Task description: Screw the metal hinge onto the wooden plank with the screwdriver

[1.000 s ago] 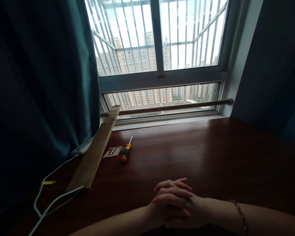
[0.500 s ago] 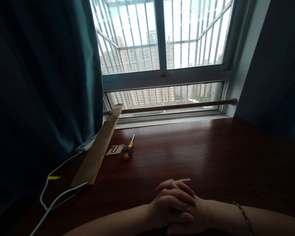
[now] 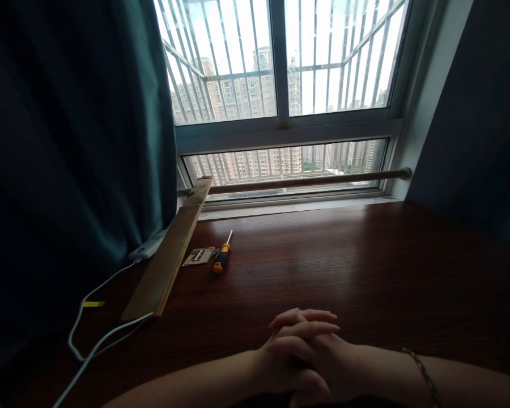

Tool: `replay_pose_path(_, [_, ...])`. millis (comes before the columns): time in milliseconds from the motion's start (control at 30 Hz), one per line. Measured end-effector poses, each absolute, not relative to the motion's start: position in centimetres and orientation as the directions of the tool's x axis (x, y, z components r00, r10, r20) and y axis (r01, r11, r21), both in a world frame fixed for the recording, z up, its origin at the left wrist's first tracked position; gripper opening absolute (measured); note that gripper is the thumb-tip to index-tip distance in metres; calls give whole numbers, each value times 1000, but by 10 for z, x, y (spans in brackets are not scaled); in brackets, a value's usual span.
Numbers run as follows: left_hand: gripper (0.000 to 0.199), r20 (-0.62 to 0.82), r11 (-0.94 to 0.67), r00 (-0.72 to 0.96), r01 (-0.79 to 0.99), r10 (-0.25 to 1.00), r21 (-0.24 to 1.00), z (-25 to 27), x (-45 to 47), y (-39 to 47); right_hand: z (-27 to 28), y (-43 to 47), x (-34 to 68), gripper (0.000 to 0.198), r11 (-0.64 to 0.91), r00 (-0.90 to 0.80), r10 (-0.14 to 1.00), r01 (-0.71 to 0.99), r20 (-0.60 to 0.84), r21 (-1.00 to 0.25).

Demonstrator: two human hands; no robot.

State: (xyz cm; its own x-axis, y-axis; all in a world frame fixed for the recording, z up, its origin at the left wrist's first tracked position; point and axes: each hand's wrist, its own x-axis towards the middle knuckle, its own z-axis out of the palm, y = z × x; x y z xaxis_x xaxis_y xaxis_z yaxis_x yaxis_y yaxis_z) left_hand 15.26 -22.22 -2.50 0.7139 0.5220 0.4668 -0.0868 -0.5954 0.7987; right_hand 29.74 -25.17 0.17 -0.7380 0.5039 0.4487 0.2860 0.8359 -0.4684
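Note:
Near the bottom of the head view my left hand [image 3: 278,365] and my right hand [image 3: 338,362] are clasped, their fingers laced together. Some of the fingers lie fairly straight across the other hand. No object shows between them, though the undersides are hidden. A braided bracelet [image 3: 423,374] circles my right wrist. Beyond my hands, a screwdriver [image 3: 222,258] with a black and yellow handle lies on the dark brown wooden surface [image 3: 323,272]. Beside it are a small brown card [image 3: 199,256] and several small dark pieces [image 3: 216,253].
A long wooden board [image 3: 168,258] slants on the left, its far end at the rail [image 3: 306,182] before the barred window [image 3: 335,62]. Left of the board are a white power strip [image 3: 148,247] and a white cable [image 3: 104,343] with a yellow tag. A dark curtain [image 3: 76,141] hangs there.
The fingers of my clasped hands have straightened slightly and shifted against each other. The objects on the wooden surface have not moved; the view has tilted a little.

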Motion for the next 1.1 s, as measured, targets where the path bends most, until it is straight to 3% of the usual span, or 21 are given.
replay_pose_path(100, [64, 524, -642, 753, -180, 398, 746, -15, 150, -224, 2, -251, 297, 70, 830, -735, 507, 277, 449, -485])
replay_pose_path(300, [40, 431, -634, 792, -73, 432, 770, -10, 148, -227, 6, -255, 301, 55, 835, -715, 514, 292, 474, -466])
replay_pose_path(667, [35, 442, -623, 774, -79, 453, 778, -11, 152, -228, 6, -259, 302, 58, 800, -705, 569, 356, 423, -484])
replay_pose_path(767, [35, 431, -696, 787, -4, 441, 718, -19, 151, -225, 8, -258, 303, 58, 793, -720, 568, 349, 399, -498])
replay_pose_path(933, [40, 293, -847, 883, 186, 366, 497, -34, 150, -219, 10, -258, 304, 57, 786, -735, 576, 377, 358, -490])
replay_pose_path(1100, [37, 365, -811, 847, 125, 387, 571, -33, 151, -221, 6, -258, 304, 58, 790, -730, 573, 372, 372, -487])
